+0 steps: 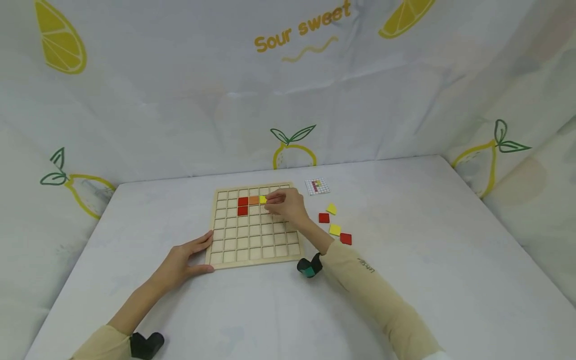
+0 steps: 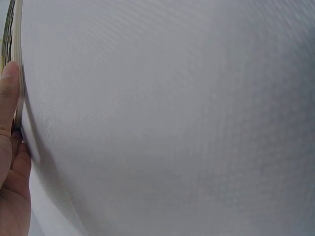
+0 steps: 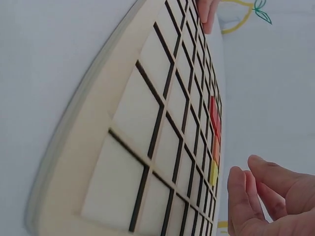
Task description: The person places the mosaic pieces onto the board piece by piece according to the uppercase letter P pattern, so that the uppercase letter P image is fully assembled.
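A wooden grid board point(image 1: 255, 262) lies on the white table. Two red tiles, the upper one point(image 1: 243, 201) and the lower one point(image 1: 242, 211), sit in its cells. Right of the upper red tile are an orange tile point(image 1: 254, 200) and a yellow tile point(image 1: 263, 199). My right hand point(image 1: 288, 206) is over the board beside the yellow tile, thumb and fingertips slightly apart; no tile shows between them in the right wrist view. My left hand point(image 1: 182, 262) touches the board's left side and front-left corner with extended fingers and thumb.
Right of the board lie loose red tiles point(image 1: 324, 218) and yellow tiles point(image 1: 335, 229). A small pattern card point(image 1: 317, 186) is near its back-right corner. A white lemon-print curtain point(image 1: 202, 125) hangs behind the table.
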`<action>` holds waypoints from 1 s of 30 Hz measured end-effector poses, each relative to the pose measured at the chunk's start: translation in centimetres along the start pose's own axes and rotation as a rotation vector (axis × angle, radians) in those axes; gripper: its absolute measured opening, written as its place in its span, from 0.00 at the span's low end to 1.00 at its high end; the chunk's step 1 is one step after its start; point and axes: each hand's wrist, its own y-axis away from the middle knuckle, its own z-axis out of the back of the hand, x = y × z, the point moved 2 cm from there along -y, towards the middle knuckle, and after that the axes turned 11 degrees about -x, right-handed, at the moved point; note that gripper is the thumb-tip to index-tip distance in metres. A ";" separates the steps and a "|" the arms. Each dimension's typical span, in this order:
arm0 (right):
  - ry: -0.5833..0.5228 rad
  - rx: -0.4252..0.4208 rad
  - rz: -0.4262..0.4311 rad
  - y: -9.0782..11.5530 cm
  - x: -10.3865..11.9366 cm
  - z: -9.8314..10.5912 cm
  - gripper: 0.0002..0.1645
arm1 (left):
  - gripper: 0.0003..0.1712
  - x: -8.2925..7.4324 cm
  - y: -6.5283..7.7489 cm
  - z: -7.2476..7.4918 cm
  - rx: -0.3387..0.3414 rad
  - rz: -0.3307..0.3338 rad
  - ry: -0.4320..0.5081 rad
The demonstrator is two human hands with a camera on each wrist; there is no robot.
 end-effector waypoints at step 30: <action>0.068 -0.036 -0.024 3.2 -2.7 13.0 0.20 | 0.43 0.1 0.2 -0.1 -0.019 -0.040 0.005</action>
